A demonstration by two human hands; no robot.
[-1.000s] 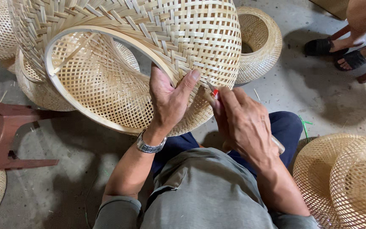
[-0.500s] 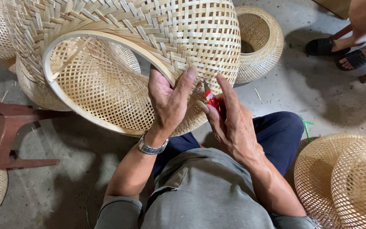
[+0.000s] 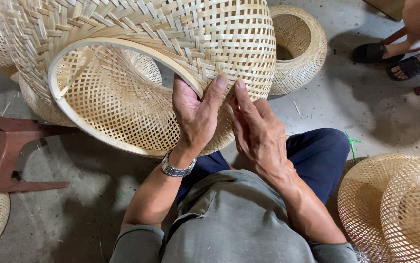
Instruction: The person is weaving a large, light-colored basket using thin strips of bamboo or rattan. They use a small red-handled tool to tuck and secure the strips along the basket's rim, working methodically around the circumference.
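Large woven bamboo basket [image 3: 137, 63] lay tilted over lap. Left hand [image 3: 195, 114] clasped rim; right hand [image 3: 256, 129] pressed fingers flat on weave, grip possibly hiding something. Risk: sharp strip ends could prick fingertips, or loose weave spring apart.

Woven basket [image 3: 171, 58] up front, tipped on its side over the lap, mouth facing left. Left hand [image 3: 195, 114] on its rim, right hand [image 3: 256, 129] just beside, touching the weave. Round basket [image 3: 297, 46] behind, to the right. Stacked baskets [image 3: 395, 204] lower right. Stool [image 3: 5, 151] at left on the floor [image 3: 356, 107].
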